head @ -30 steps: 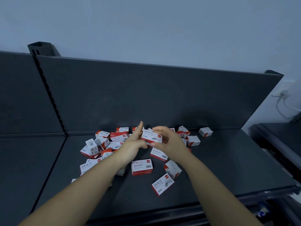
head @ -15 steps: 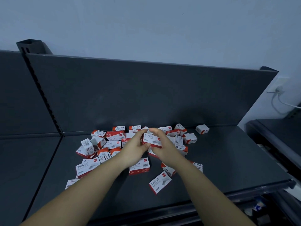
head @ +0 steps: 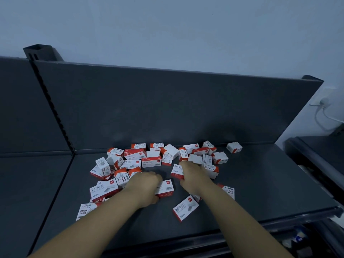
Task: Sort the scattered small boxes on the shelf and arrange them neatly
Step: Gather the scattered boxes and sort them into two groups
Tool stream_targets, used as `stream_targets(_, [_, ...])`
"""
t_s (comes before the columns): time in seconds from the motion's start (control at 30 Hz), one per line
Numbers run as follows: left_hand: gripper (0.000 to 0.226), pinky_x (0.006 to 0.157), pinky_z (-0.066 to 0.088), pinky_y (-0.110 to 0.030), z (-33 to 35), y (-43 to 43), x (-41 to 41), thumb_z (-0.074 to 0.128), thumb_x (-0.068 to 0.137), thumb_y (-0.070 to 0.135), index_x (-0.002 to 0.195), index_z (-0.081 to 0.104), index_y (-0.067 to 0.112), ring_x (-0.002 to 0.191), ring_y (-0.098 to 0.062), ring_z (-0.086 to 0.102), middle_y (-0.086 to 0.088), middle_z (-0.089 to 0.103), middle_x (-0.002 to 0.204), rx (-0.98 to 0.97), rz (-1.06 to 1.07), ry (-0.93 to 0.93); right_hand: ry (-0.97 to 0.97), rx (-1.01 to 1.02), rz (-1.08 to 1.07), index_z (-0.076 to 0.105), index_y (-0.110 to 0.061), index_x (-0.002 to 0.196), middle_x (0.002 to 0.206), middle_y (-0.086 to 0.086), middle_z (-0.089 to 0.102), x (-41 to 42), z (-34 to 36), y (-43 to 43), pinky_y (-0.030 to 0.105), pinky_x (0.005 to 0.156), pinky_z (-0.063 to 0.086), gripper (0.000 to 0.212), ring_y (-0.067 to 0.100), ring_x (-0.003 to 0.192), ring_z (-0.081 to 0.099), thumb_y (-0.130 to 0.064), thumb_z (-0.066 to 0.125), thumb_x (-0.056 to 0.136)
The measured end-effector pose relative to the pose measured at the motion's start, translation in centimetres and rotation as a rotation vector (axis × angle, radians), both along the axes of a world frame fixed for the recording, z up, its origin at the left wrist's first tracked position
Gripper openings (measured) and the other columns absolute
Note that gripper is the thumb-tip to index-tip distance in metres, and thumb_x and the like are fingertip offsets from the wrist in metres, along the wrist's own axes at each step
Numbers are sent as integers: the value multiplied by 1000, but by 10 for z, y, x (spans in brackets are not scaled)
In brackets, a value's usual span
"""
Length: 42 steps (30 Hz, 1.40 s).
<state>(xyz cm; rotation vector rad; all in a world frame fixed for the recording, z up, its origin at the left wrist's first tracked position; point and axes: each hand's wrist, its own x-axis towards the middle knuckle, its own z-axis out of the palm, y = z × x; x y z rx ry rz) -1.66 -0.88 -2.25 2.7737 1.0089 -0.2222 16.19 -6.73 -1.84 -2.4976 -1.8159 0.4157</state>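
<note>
Shelf (head: 264, 187): dark matte flat sheet, backed by an upright back panel (head: 167, 108).
Boxes (head: 151, 161): small red-and-white card cartons, strewn from the back edge to mid-shelf, several tilted.
Left hand (head: 147, 185): held palm down; the barcode box (head: 167, 189) is gripped at mid-shelf.
Right hand (head: 194, 176): held palm down; the 24/6 box (head: 176, 171) is clasped under curled fingers.

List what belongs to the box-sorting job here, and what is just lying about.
Job:
scattered small red-and-white cardboard boxes
dark grey metal shelf
left hand, gripping a barcode-marked box
right hand, holding a 24/6 box

Lying about:
white wall plug and cable
dark cabinet at the right
blurred clutter below the shelf
</note>
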Motion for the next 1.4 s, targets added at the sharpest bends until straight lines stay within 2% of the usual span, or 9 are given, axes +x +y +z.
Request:
stream_targets(0.1, [40, 88, 46, -34, -4, 3, 0, 69, 82, 37, 117, 58, 21, 105, -22, 59, -1, 61, 116, 42, -19, 2, -50, -19, -1, 40, -19, 145, 146, 2, 50, 0, 0, 4, 39, 110, 41, 56, 23, 134, 48, -26, 64, 95])
stream_targets(0.23, [32, 95, 32, -36, -3, 7, -5, 65, 81, 40, 109, 59, 26, 104, -17, 54, 6, 57, 108, 101, -23, -89, -57, -24, 27, 45, -22, 139, 140, 1, 53, 1, 5, 6, 38, 107, 40, 49, 22, 126, 52, -25, 64, 94])
stream_targets(0.37, [22, 79, 20, -35, 13, 23, -15, 64, 78, 37, 99, 58, 30, 98, -12, 51, 11, 55, 99, 131, 38, -228, -15, -39, 36, 43, -24, 142, 141, 1, 51, -2, 16, 10, 42, 107, 39, 53, 24, 127, 50, -30, 64, 93])
stream_targets(0.43, [24, 78, 18, -34, 24, 35, -24, 65, 77, 42, 98, 57, 32, 98, -11, 52, 14, 56, 98, 147, 74, -241, 22, -42, 33, 40, -25, 146, 143, 1, 49, -4, 26, 12, 43, 106, 41, 60, 24, 128, 50, -29, 66, 93])
stream_targets(0.57, [25, 83, 18, -32, 45, 55, -50, 65, 80, 49, 99, 58, 34, 94, -7, 53, 15, 54, 96, 134, 109, -242, 108, -26, 62, 40, -24, 148, 142, -1, 50, -14, 48, 16, 35, 97, 48, 64, 19, 123, 53, -31, 69, 90])
stream_targets(0.77, [32, 93, 23, -36, 63, 74, -96, 64, 81, 49, 109, 53, 37, 98, -8, 52, 16, 56, 103, 80, 213, -226, 169, 5, 120, 51, -25, 136, 129, -4, 58, -47, 71, 23, 38, 95, 52, 53, 16, 108, 58, -31, 72, 88])
stream_targets(0.9, [32, 90, 25, -36, 63, 79, -127, 67, 77, 48, 104, 55, 36, 96, -8, 53, 17, 57, 100, 57, 253, -243, 206, 54, 125, 58, -21, 125, 121, -4, 61, -76, 78, 30, 38, 91, 53, 42, 15, 102, 60, -26, 74, 87])
stream_targets(1.17, [31, 87, 23, -36, 49, 75, -172, 68, 76, 47, 100, 54, 35, 95, -8, 54, 17, 59, 98, 30, 274, -253, 201, 34, 178, 60, -25, 120, 109, -5, 65, -130, 78, 39, 44, 86, 58, 41, 16, 96, 64, -28, 73, 82])
stream_targets(1.4, [30, 88, 22, -34, 48, 58, -198, 69, 75, 43, 100, 54, 35, 94, -9, 55, 16, 60, 99, 41, 364, -290, 147, 38, 274, 51, -21, 138, 133, -2, 57, -154, 77, 43, 30, 85, 51, 60, 18, 111, 58, -27, 72, 82])
